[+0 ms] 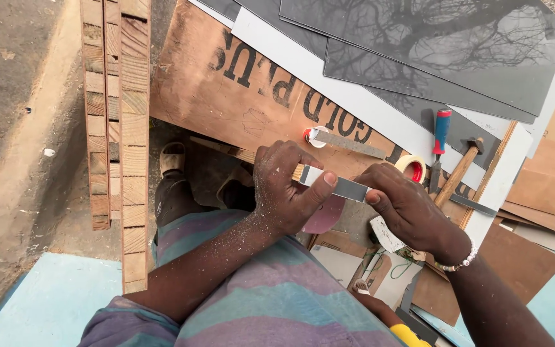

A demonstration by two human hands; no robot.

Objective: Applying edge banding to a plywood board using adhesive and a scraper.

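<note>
At frame centre, the left hand (284,189) clamps a wooden strip (239,153); the right hand (406,209) pinches a grey laminate strip (340,186) laid along it; thin, stiff, probably light and brittle-edged; best gripped by its ends.

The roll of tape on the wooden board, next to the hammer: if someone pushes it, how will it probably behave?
The roll of tape looks like a hollow ring with a red core, so it is probably light. It seems to lie flat on the wooden board, so a push would likely slide it rather than roll it. The hammer close beside it might stop it soon.
</note>
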